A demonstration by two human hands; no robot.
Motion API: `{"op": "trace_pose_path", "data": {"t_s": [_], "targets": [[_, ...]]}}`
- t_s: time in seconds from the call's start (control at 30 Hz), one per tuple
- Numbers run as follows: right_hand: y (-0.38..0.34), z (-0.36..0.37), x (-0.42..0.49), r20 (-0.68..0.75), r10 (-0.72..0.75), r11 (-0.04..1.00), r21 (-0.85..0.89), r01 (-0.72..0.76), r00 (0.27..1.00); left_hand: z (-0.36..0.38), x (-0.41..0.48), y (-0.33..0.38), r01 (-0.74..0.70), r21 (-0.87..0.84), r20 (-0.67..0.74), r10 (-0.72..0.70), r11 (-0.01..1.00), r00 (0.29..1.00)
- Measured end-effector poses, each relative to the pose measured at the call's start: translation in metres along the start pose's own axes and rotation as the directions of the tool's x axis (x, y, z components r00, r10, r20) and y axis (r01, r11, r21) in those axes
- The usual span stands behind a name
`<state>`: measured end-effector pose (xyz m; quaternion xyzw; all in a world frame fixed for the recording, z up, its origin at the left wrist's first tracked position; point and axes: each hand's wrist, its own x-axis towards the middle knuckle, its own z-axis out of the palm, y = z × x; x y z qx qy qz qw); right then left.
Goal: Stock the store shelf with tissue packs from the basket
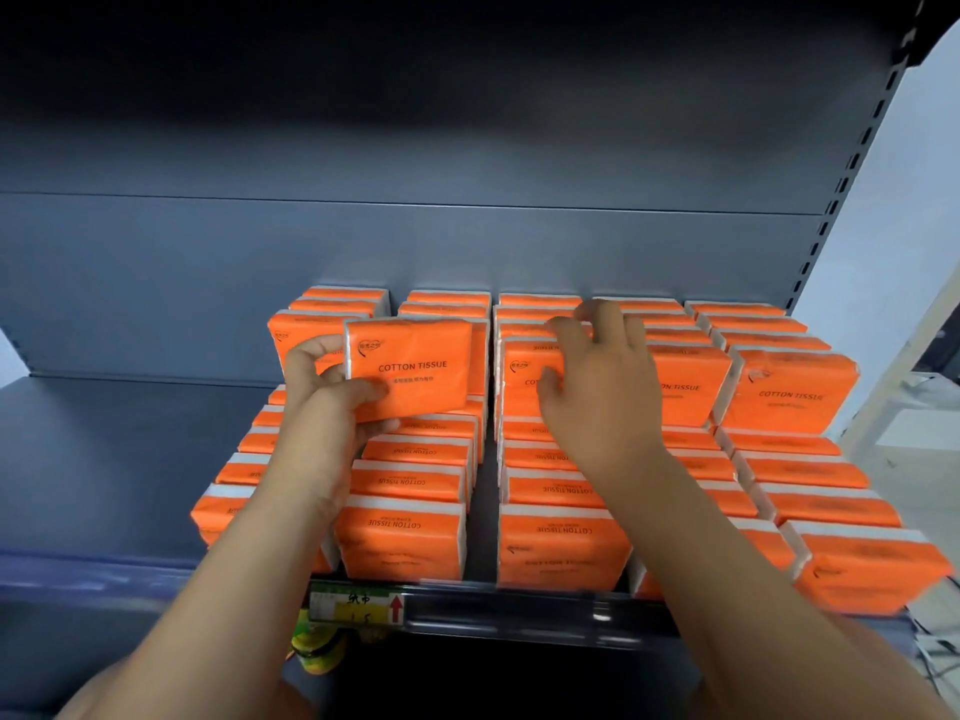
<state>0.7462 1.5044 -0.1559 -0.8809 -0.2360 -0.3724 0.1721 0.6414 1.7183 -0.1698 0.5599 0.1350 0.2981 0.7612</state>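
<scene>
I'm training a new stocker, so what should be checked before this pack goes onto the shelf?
1. Left hand grips the pack, thumb on its front: ok.
2. Pack's print upright, facing the person: ok.
3. Right hand open and holding nothing, over the upper packs: ok.
4. Bare shelf left of the stacks for more rows: ok.
5. Packs left in the basket: cannot tell, it is out of view.
</scene>
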Motion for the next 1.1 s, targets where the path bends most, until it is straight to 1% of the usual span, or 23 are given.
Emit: {"op": "trace_pose_path", "data": {"t_s": [0.03, 0.07, 0.1, 0.13, 0.17, 0.23, 0.3, 0.33, 0.4, 0.5, 0.6, 0.7, 0.8, 0.9, 1.0, 1.1], "targets": [[-0.009, -0.002, -0.002, -0.002, -0.022, 0.993, 0.115, 0.022, 1.000, 0.000, 0.000, 0.000, -0.021, 0.004, 0.017, 0.021, 1.000, 1.000], [-0.018, -0.003, -0.005, 0.034, -0.019, 0.968, 0.250, 0.010, 0.999, 0.001, 0.000, -0.001, -0.037, 0.009, 0.040, 0.037, 0.999, 0.999], [-0.028, -0.005, -0.007, 0.116, 0.005, 0.921, 0.387, -0.050, 0.993, 0.002, -0.001, -0.001, -0.050, 0.015, 0.070, 0.049, 0.999, 0.996], [-0.037, -0.005, -0.009, 0.222, 0.033, 0.849, 0.508, -0.145, 0.974, 0.003, -0.001, -0.001, -0.064, 0.018, 0.099, 0.062, 0.998, 0.993], [-0.044, -0.005, -0.011, 0.318, 0.056, 0.771, 0.588, -0.243, 0.946, 0.004, -0.002, -0.001, -0.081, 0.019, 0.122, 0.078, 0.997, 0.989], [-0.053, -0.005, -0.013, 0.417, 0.108, 0.631, 0.673, -0.386, 0.903, 0.004, -0.001, -0.003, -0.118, 0.028, 0.127, 0.113, 0.993, 0.985], [-0.055, -0.003, -0.014, 0.465, 0.147, 0.498, 0.728, -0.471, 0.873, 0.003, 0.002, -0.006, -0.157, 0.087, 0.089, 0.149, 0.984, 0.985], [-0.055, -0.002, -0.015, 0.484, 0.151, 0.457, 0.739, -0.495, 0.862, 0.001, 0.005, -0.009, -0.181, 0.136, 0.069, 0.173, 0.974, 0.983], [-0.057, 0.003, -0.018, 0.494, 0.154, 0.457, 0.732, -0.505, 0.856, -0.001, 0.011, -0.015, -0.227, 0.254, 0.043, 0.223, 0.940, 0.974], [-0.062, 0.009, -0.022, 0.506, 0.144, 0.474, 0.719, -0.508, 0.851, -0.003, 0.017, -0.021, -0.219, 0.367, -0.017, 0.242, 0.904, 0.970], [-0.066, 0.011, -0.026, 0.526, 0.115, 0.490, 0.707, -0.509, 0.842, -0.002, 0.022, -0.024, -0.161, 0.361, -0.050, 0.192, 0.918, 0.980], [-0.069, 0.013, -0.027, 0.522, 0.088, 0.521, 0.702, -0.486, 0.848, 0.000, 0.025, -0.026, -0.135, 0.368, -0.035, 0.159, 0.920, 0.987], [-0.071, 0.014, -0.024, 0.525, 0.100, 0.513, 0.700, -0.496, 0.845, 0.004, 0.023, -0.027, -0.119, 0.379, -0.026, 0.139, 0.918, 0.990], [-0.071, 0.018, -0.024, 0.525, 0.119, 0.514, 0.694, -0.504, 0.843, 0.007, 0.020, -0.027, -0.129, 0.404, 0.012, 0.136, 0.906, 0.991], [-0.066, 0.027, -0.023, 0.543, 0.147, 0.523, 0.667, -0.531, 0.827, 0.007, 0.023, -0.030, -0.122, 0.422, 0.043, 0.114, 0.898, 0.993], [-0.064, 0.029, -0.022, 0.553, 0.140, 0.527, 0.661, -0.535, 0.821, 0.006, 0.023, -0.031, -0.112, 0.437, 0.047, 0.102, 0.892, 0.994]]}}
